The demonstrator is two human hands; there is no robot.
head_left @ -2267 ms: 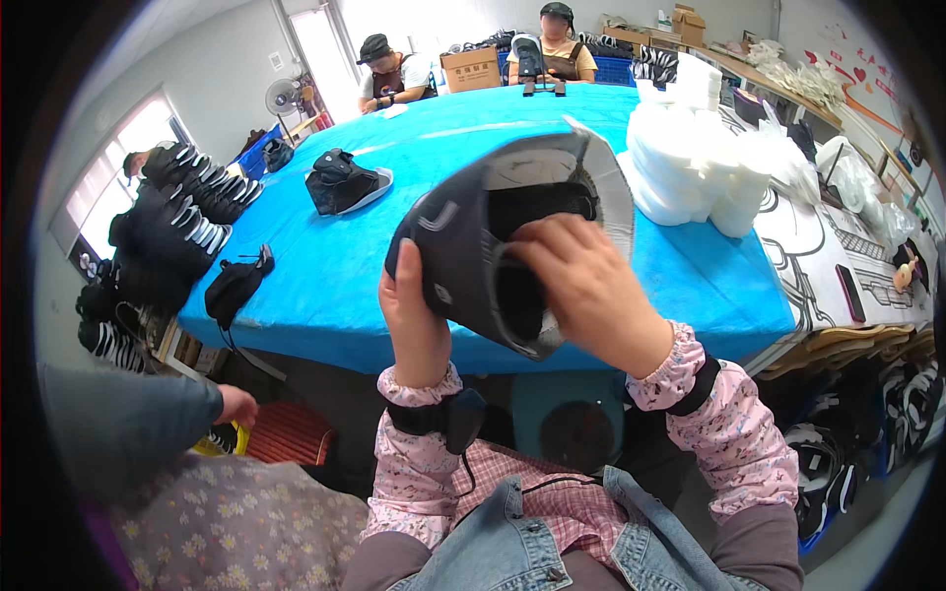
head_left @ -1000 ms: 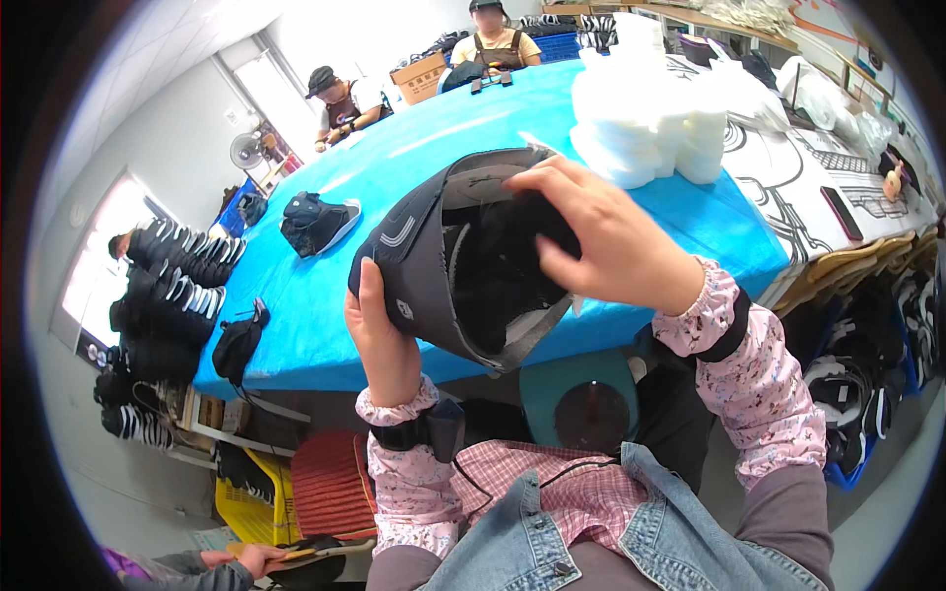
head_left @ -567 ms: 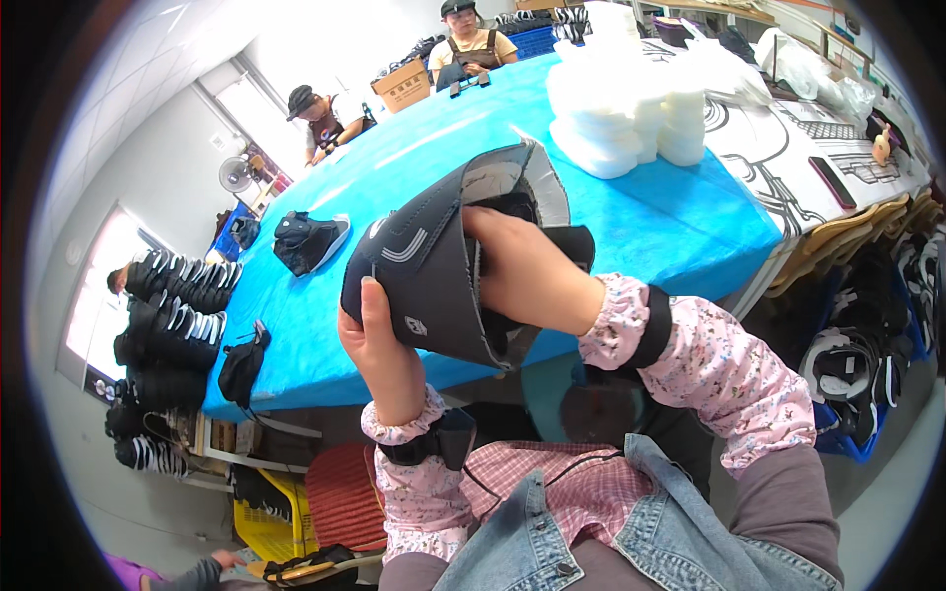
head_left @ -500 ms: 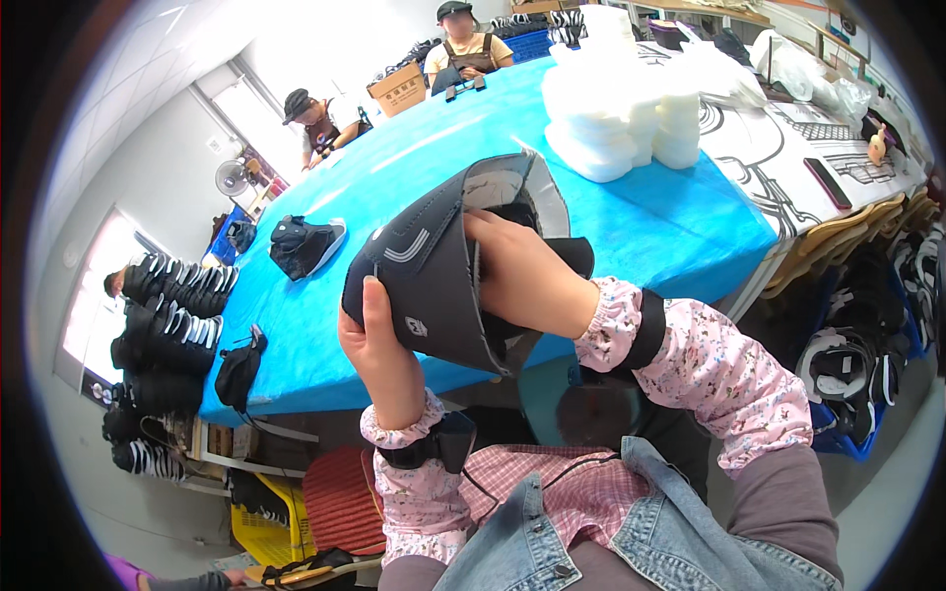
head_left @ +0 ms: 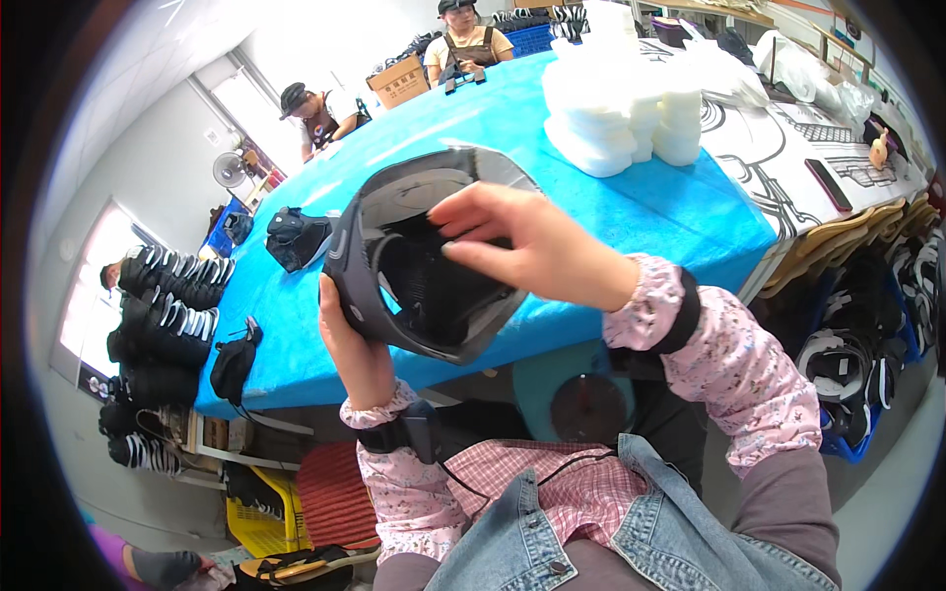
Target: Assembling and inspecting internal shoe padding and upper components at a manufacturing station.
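I hold a dark grey helmet [head_left: 394, 246] up in front of my chest, its hollow inside turned toward me. My left hand [head_left: 350, 345] grips its lower left rim from underneath. My right hand [head_left: 522, 246] reaches in from the right, and its fingers press on the black inner padding [head_left: 434, 286] inside the shell. The helmet hangs above the near edge of a blue-covered table [head_left: 670, 212].
A black pad piece [head_left: 296, 236] lies on the blue table at left. Stacks of white foam pieces [head_left: 616, 108] stand at the far right. Two people sit at the table's far end. Racks of black helmets [head_left: 158, 305] stand at left, more helmets at right.
The helmet has turned so that its hollow faces me more. My right hand's fingers have shifted across the inner padding. My head has tilted, swinging the table's far end to the right.
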